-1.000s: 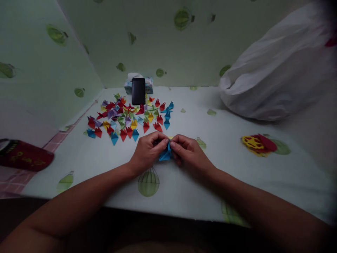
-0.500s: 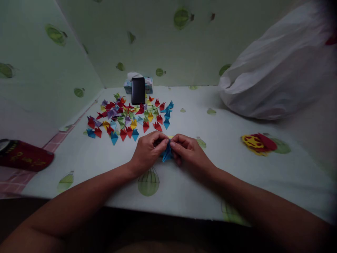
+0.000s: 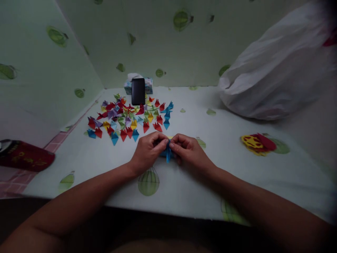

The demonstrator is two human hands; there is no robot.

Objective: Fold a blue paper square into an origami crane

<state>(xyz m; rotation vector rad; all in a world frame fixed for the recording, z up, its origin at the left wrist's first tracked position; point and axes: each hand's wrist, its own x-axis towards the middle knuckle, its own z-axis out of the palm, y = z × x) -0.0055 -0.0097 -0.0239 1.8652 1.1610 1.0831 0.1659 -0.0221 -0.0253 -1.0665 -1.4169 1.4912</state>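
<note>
A folded piece of blue origami paper (image 3: 168, 155) sits pinched between both hands, its narrow point directed down toward me. My left hand (image 3: 149, 151) grips it from the left with thumb and forefinger. From the right, my right hand (image 3: 190, 150) pinches it the same way, fingers curled. The upper part of the paper is hidden by the fingertips. A bit of yellow (image 3: 170, 137) shows just behind the fingers; I cannot make out what it is. Beyond my hands lie several small folded paper cranes (image 3: 129, 132) in red, blue, yellow, green and purple.
A black phone (image 3: 138, 91) leans against a tissue box (image 3: 149, 86) at the back. A dark red can (image 3: 27, 155) lies at the left edge. On the right are a large white plastic bag (image 3: 265, 77) and yellow and red cut-out pieces (image 3: 256, 143).
The blue paper's point has swung slightly right and now hangs nearly straight down. Both hands keep their pinch in almost the same place.
</note>
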